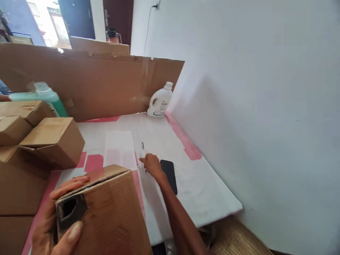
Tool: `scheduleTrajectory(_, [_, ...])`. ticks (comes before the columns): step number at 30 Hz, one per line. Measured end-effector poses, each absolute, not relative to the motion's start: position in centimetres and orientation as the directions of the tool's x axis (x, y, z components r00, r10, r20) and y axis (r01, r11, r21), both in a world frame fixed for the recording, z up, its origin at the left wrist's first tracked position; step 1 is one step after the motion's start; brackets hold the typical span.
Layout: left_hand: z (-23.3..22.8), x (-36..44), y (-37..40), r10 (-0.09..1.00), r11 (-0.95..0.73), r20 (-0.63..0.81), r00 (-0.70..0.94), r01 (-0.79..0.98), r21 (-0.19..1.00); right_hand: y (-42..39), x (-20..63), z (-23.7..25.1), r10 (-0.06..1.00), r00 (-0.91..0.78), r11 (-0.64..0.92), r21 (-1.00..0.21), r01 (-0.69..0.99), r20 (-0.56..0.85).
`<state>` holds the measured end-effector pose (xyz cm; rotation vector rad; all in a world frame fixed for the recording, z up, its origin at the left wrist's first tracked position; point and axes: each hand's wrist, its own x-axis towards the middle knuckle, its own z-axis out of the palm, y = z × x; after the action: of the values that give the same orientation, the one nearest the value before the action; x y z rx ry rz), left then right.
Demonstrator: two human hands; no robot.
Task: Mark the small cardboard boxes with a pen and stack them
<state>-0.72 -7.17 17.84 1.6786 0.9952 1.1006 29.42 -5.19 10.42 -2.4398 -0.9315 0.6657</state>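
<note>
My left hand grips the left end of a brown cardboard box, thumb in front and fingers over its top. Black tape surrounds a hole in the box corner near my thumb. Further right, my right hand reaches over the white-covered table with its fingers closed around the middle of a pen. Part of the pen is hidden behind the fingers. Just right of that wrist lies a black phone. A white paper sheet lies to the left of the pen.
Several cardboard boxes are stacked at the left. Behind them stands a jug of green liquid. A white jug stands before an upright cardboard panel. The white wall borders the table's right side. A person sits beyond the panel.
</note>
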Motion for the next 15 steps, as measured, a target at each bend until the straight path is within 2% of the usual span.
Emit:
scheduleTrajectory(4, [18.3,-0.5,-7.1,0.966,-0.173,0.131,0.222,0.18,0.968,-4.8,27.6,6.7,0.657,0.674,-0.744,-0.436,0.507,-0.338])
scheduleTrajectory(9, [18.2,-0.6,-6.8,0.951,-0.232,0.181,0.252,0.193,0.953,-8.2,28.4,8.0,0.625,0.722,-0.769,-0.388,0.508,-0.296])
scheduleTrajectory(12, [18.1,-0.4,-6.7,0.924,-0.294,0.239,0.3,0.154,0.943,-12.2,29.6,8.4,0.497,0.833,-0.851,-0.327,0.411,-0.244])
scheduleTrajectory(15, [18.3,0.2,-7.0,0.941,-0.263,0.226,0.252,0.129,0.956,-15.6,30.2,7.4,0.383,0.881,-0.907,-0.295,0.302,-0.278])
